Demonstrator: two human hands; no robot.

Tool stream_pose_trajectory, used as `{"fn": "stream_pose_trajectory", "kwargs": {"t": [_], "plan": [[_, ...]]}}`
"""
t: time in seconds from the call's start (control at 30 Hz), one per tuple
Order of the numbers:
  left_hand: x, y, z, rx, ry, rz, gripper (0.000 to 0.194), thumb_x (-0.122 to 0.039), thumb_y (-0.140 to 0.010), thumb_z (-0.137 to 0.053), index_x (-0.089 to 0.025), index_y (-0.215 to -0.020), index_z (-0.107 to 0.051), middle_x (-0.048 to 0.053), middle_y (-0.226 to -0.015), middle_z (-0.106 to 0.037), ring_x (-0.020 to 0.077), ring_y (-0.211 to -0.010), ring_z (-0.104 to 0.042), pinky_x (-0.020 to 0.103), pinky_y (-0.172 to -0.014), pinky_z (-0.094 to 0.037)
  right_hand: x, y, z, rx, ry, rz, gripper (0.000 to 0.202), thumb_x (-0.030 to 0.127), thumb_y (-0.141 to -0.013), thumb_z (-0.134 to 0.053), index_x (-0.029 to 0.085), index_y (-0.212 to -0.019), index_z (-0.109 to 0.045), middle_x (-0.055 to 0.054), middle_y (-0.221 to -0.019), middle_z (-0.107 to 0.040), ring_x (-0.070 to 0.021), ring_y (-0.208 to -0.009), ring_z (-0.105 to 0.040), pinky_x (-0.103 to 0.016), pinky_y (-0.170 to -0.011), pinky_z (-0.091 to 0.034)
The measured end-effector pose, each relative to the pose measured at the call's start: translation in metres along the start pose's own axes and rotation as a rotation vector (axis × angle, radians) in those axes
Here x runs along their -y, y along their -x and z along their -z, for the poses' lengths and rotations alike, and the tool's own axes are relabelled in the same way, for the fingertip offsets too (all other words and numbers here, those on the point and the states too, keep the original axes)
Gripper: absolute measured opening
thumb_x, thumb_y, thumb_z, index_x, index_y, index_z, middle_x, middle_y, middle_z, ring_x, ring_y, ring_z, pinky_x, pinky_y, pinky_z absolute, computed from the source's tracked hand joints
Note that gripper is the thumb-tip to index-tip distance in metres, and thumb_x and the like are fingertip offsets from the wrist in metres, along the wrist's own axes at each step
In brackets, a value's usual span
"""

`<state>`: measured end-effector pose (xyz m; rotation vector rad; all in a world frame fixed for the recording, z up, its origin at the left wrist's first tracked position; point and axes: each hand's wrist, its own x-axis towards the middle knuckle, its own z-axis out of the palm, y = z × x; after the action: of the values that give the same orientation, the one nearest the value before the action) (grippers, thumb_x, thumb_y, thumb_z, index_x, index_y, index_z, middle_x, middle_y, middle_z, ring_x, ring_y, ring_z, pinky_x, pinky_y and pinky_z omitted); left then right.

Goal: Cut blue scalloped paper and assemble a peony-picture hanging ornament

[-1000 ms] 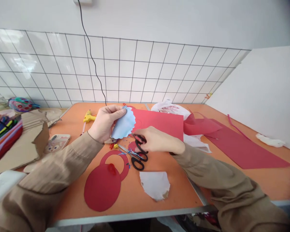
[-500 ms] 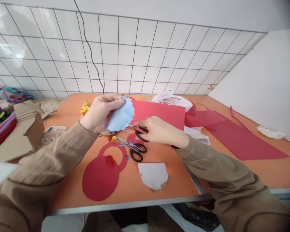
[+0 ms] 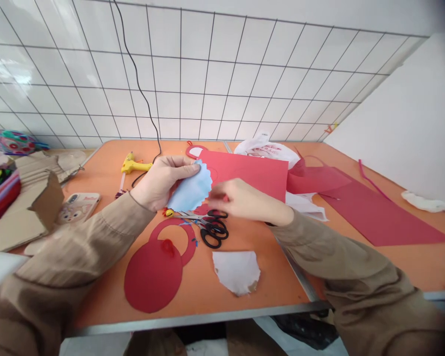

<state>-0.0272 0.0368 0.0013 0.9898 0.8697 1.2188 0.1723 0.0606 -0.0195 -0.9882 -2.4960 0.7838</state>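
Note:
My left hand (image 3: 163,180) pinches a light blue scalloped piece (image 3: 191,187), thumb on its face, and holds it up over the table. My right hand (image 3: 241,200) hovers just right of that piece, its fingers curled inward and smeared by motion. A small red spot shows at its fingers; I cannot make out what it is. Below lie black-handled scissors (image 3: 212,238), with more black handle loops (image 3: 217,214) beside them. Nearer to me, a red paper disc (image 3: 153,282) overlaps a red paper ring (image 3: 187,242). A white scrap with a ragged edge (image 3: 237,272) lies to their right.
A yellow glue gun (image 3: 137,165) and a phone (image 3: 78,207) are on the left, near cardboard (image 3: 29,207). Red sheets (image 3: 259,170) and a white plastic bag (image 3: 265,148) lie behind my right hand. A small yellow bell (image 3: 168,213) sits below the blue piece.
The red-and-black scissors have left my right hand, and more black handles now show on the table beneath it. The blue piece sits slightly lower and further right in view.

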Motion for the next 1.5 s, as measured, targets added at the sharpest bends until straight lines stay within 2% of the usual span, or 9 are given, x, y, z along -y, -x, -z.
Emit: {"fn": "stream_pose_trajectory", "kwargs": {"t": [0.07, 0.2, 0.33, 0.5, 0.67, 0.8, 0.9, 1.2, 1.5], "plan": [[0.004, -0.001, 0.000, -0.011, -0.012, -0.001, 0.015, -0.018, -0.058, -0.085, -0.013, -0.059, -0.071, 0.003, -0.056, -0.068, 0.0138, -0.048, -0.061, 0.024, -0.045, -0.049, 0.001, -0.001, 0.001, -0.136, -0.322, 0.011, 0.037, 0.049, -0.093, -0.051, 0.018, -0.080, -0.066, -0.005, -0.080, -0.067, -0.0182, -0.074, -0.060, -0.029, -0.064, -0.044], [0.011, 0.000, -0.003, -0.016, -0.100, -0.029, 0.017, -0.021, -0.057, -0.086, -0.012, -0.061, -0.073, 0.005, -0.058, -0.068, 0.0120, -0.047, -0.059, 0.021, -0.044, -0.046, 0.005, -0.002, -0.004, -0.094, -0.722, 0.049, 0.044, 0.059, -0.089, -0.055, 0.016, -0.082, -0.064, -0.006, -0.085, -0.065, -0.0184, -0.079, -0.062, -0.031, -0.068, -0.050], [0.015, 0.002, -0.006, -0.021, -0.149, -0.049, 0.014, -0.020, -0.059, -0.083, -0.012, -0.063, -0.073, 0.004, -0.057, -0.067, 0.0111, -0.045, -0.058, 0.021, -0.044, -0.045, 0.006, -0.004, -0.016, -0.211, -0.626, -0.040, 0.029, 0.040, -0.073, -0.075, 0.016, -0.074, -0.059, 0.001, -0.067, -0.057, -0.0129, -0.062, -0.053, -0.026, -0.056, -0.042], [0.016, 0.003, -0.006, -0.002, -0.190, -0.030, 0.013, -0.024, -0.061, -0.082, -0.014, -0.062, -0.074, 0.001, -0.049, -0.061, 0.0075, -0.038, -0.047, 0.019, -0.036, -0.034, 0.004, -0.007, -0.019, -0.238, -0.587, -0.078, 0.024, 0.032, -0.074, -0.070, 0.018, -0.064, -0.053, 0.007, -0.051, -0.047, -0.0081, -0.047, -0.042, -0.023, -0.045, -0.032], [0.012, 0.005, -0.008, -0.010, -0.284, -0.166, 0.009, -0.022, -0.063, -0.080, -0.015, -0.060, -0.076, -0.002, -0.045, -0.054, 0.0060, -0.040, -0.039, 0.020, -0.040, -0.031, 0.001, -0.009, -0.018, -0.280, -0.573, -0.147, 0.013, 0.028, -0.077, -0.067, 0.018, -0.076, -0.059, 0.006, -0.047, -0.055, -0.0099, -0.040, -0.050, -0.022, -0.041, -0.037], [0.012, 0.009, -0.011, 0.012, -0.381, -0.316, 0.003, -0.019, -0.064, -0.080, -0.016, -0.063, -0.079, 0.003, -0.061, -0.065, 0.0112, -0.055, -0.054, 0.023, -0.051, -0.042, -0.005, -0.014, -0.022, -0.454, -0.691, 0.001, 0.023, 0.037, -0.075, -0.075, 0.018, -0.077, -0.061, -0.003, -0.071, -0.071, -0.0168, -0.064, -0.069, -0.030, -0.060, -0.056], [0.014, 0.012, -0.012, 0.035, -0.356, -0.245, 0.006, -0.024, -0.068, -0.080, -0.019, -0.070, -0.081, -0.001, -0.049, -0.056, 0.0081, -0.043, -0.041, 0.022, -0.041, -0.032, -0.006, -0.016, -0.024, -0.574, -0.707, 0.139, 0.027, 0.039, -0.072, -0.079, 0.019, -0.074, -0.062, -0.007, -0.091, -0.074, -0.0205, -0.087, -0.071, -0.038, -0.082, -0.059], [0.007, 0.020, -0.016, 0.011, -0.122, -0.050, 0.019, -0.026, -0.070, -0.078, -0.016, -0.056, -0.070, -0.004, -0.040, -0.045, 0.0027, -0.035, -0.032, 0.016, -0.035, -0.020, 0.000, -0.010, -0.022, -0.506, -0.637, 0.161, 0.012, 0.027, -0.078, -0.074, 0.019, -0.077, -0.066, -0.002, -0.078, -0.072, -0.0179, -0.075, -0.070, -0.036, -0.074, -0.059], [0.002, 0.026, -0.020, -0.037, -0.077, -0.014, 0.017, -0.025, -0.069, -0.077, -0.014, -0.059, -0.069, 0.004, -0.058, -0.068, 0.0084, -0.039, -0.054, 0.018, -0.038, -0.039, -0.001, -0.008, -0.015, -0.356, -0.528, 0.117, 0.015, 0.032, -0.082, -0.069, 0.017, -0.082, -0.065, -0.002, -0.080, -0.070, -0.0173, -0.074, -0.067, -0.032, -0.067, -0.053]]}}
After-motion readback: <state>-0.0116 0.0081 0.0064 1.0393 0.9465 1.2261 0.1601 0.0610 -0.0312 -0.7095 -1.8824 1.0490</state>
